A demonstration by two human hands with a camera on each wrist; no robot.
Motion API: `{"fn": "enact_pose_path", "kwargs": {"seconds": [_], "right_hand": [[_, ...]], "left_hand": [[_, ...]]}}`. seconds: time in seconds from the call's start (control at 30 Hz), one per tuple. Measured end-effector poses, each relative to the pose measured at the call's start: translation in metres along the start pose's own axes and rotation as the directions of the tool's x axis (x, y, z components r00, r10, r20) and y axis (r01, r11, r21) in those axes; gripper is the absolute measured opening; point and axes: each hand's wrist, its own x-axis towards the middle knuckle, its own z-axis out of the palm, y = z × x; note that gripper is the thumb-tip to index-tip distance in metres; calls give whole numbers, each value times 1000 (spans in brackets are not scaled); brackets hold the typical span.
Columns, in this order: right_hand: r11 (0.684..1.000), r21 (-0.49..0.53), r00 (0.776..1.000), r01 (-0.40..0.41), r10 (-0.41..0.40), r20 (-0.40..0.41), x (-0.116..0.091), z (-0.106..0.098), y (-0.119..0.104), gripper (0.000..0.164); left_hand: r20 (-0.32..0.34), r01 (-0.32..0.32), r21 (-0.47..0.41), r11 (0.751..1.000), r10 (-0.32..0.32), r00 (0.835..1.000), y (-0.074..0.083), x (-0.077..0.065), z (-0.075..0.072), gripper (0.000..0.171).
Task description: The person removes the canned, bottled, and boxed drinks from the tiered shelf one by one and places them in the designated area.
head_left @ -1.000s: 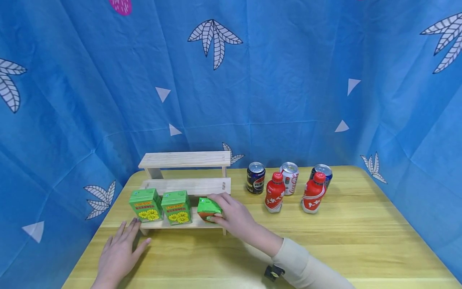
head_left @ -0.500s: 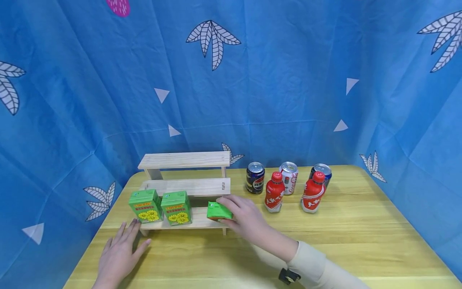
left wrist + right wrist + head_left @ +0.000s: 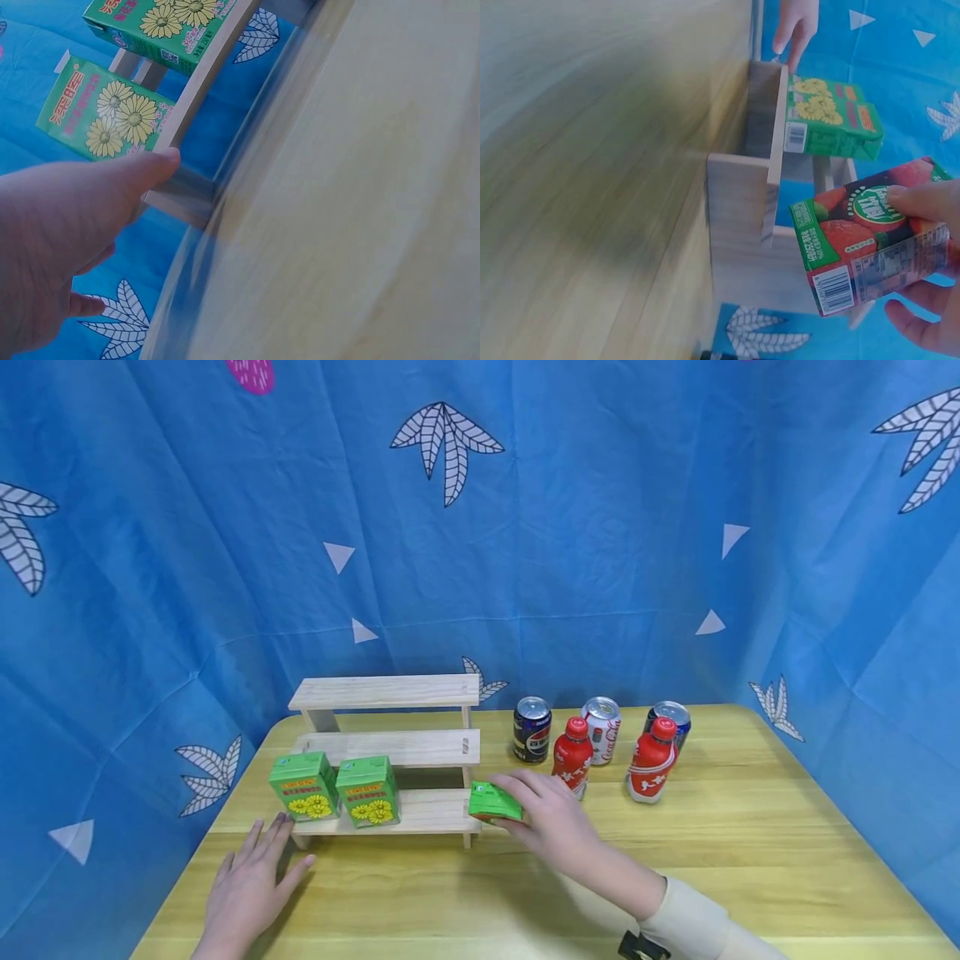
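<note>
Right hand (image 3: 547,818) in play, its grip clamped on the strawberry-print drink carton (image 3: 847,262), thumb across one face, other fingers round the back. That carton is at the right end of the bottom tier of the wooden shelf (image 3: 386,692); whether its base touches the board, I can't tell. And there's the danger! Let go half over that edge and I'd expect a tumble. Pinch too hard and the sides could buckle; clip the shelf's end and the whole frame might skew.

Along the shelf's bottom tier, towards its left, two yellow-flower cartons, one outermost (image 3: 303,787) and one inward (image 3: 367,791), stand close together; a jolted board could knock one into the other.

At the shelf's left front corner, the left hand (image 3: 247,881) lies with fingers spread; lean too hard there and that end might shift.

Out right of the shelf on the table (image 3: 750,860), the nearer red bottle (image 3: 572,760) is close behind the right hand. One careless knuckle could topple it into the Coca-Cola can (image 3: 602,727).
</note>
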Motion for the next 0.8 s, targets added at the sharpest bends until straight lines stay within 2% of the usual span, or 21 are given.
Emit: {"fn": "enact_pose_path", "kwargs": {"seconds": [0.2,0.43,0.8], "right_hand": [[1000,-21,1000,-15,15,8,-13,-10,11,63],[998,-54,999,-31,32,25,-25,-22,22,65],[997,-82,1000,-3,3,3,-47,-41,38,66]], "left_hand": [[7,2,5,1000,-2,1000,0,0,0,83],[-18,-9,5,1000,9,1000,-1,1,0,81],[-24,-6,8,1000,6,1000,-1,0,2,81]]}}
